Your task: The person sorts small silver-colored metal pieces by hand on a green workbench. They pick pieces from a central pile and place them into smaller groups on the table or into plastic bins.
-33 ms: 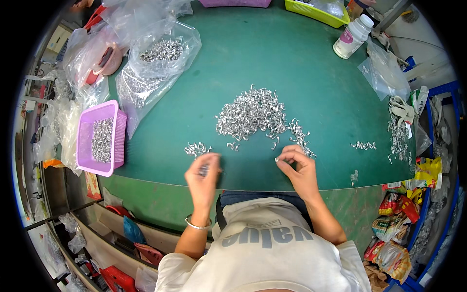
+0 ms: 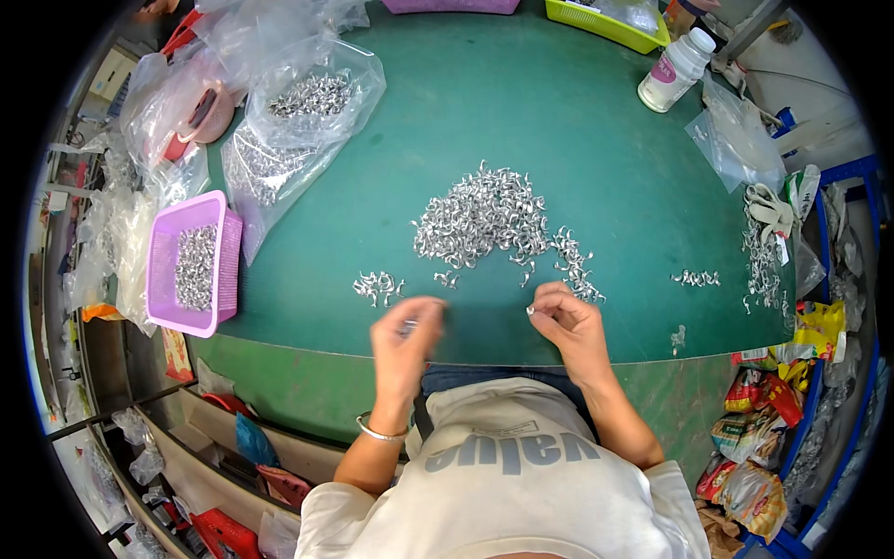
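Note:
My left hand (image 2: 400, 343) hovers over the table's near side, smeared by motion. Its fingers curl around small silver metal pieces (image 2: 408, 326), part of which show in the palm. To the right, my right hand (image 2: 571, 326) pinches one tiny silver piece (image 2: 532, 310) between thumb and forefinger. Beyond both hands lies a large heap of curved, hook-like metal pieces (image 2: 482, 219). A small cluster (image 2: 377, 287) rests just past my left hand, and a loose strip of pieces (image 2: 573, 261) trails from the heap behind my right hand.
A purple basket (image 2: 229, 270) of metal pieces stands at the left, with clear plastic bags (image 2: 326, 140) behind it. A short row of pieces (image 2: 697, 278) and another pile (image 2: 764, 265) lie right. A white bottle (image 2: 675, 73) and a yellow-green tray (image 2: 605, 31) stand far right.
My left hand has moved right, closer to my right hand. The right hand has dropped slightly toward me, still pinching the piece. The heap and clusters look the same.

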`<state>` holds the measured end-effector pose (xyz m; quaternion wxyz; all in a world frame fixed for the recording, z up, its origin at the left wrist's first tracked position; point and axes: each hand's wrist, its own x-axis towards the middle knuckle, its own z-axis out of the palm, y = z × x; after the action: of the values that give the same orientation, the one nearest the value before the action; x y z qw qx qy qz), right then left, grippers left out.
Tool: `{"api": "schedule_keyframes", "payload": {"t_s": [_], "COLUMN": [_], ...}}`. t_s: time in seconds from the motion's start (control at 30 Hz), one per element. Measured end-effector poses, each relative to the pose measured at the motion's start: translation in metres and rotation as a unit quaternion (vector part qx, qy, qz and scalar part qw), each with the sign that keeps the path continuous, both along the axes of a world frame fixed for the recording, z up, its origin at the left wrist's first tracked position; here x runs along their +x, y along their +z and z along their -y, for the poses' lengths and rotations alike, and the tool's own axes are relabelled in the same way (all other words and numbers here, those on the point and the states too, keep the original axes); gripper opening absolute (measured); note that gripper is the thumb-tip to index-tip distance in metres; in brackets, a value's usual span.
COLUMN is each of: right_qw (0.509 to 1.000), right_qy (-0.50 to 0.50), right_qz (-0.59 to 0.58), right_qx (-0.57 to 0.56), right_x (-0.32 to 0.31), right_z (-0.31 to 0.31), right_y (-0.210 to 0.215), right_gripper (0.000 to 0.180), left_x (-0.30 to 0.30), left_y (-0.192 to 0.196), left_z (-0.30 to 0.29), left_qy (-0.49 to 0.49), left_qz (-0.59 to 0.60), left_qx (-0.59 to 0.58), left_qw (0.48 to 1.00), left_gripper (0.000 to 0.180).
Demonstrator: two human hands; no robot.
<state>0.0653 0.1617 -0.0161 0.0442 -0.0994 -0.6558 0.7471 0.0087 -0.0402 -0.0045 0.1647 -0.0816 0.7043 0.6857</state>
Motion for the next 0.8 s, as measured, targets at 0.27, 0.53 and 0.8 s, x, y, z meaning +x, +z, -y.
{"api": "schedule_keyframes", "payload": {"t_s": [0.27, 0.53, 0.8], "right_qw": [0.983, 0.999, 0.999], "right_qy": [0.032, 0.021, -0.027], "right_qz": [0.005, -0.049, -0.014], "right_qx": [-0.183, -0.008, -0.023], "right_x": [0.008, 0.011, 0.015], "right_z": [0.009, 0.005, 0.009], "right_y": [0.006, 0.031, 0.036], "right_gripper": [0.010, 0.018, 0.014], "left_x": [0.008, 0.013, 0.014], "left_y": [0.012, 0.026, 0.031], "left_z": [-0.044, -0.050, -0.051], "left_qy": [-0.171, -0.155, -0.163], "left_qz": [0.280, -0.030, -0.019], "left_qx": [0.327, 0.089, 0.111], "left_qw": [0.886, 0.983, 0.980], "left_gripper": [0.017, 0.004, 0.005]}}
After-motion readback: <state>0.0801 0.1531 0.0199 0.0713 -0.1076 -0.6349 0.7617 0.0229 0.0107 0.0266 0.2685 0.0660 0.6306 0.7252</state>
